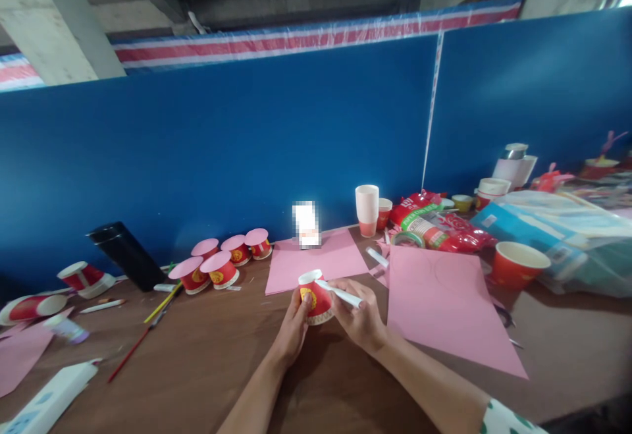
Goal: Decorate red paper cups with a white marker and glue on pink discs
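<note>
A red paper cup [322, 303] with a gold print is upside down, its narrow white-edged end facing up. My left hand [295, 323] grips its left side, with the thumb across the front. In my right hand [364, 323] is a white pen-shaped tube [347, 294], whose tip meets or nearly meets the cup's top edge. The right fingers also lie close to the cup's side. Behind the cup, pink paper [316, 261] lies flat. To the left stand several upturned red cups [220, 274] topped with pink paper discs.
Pink sheets [439, 296] lie at right beside an orange-red cup [519, 266]. A white cup stack [367, 210] and red plastic packaging [434, 223] sit along the blue partition [271, 137]. At left are a black bottle [126, 256], brushes [143, 342] and a power strip [56, 398].
</note>
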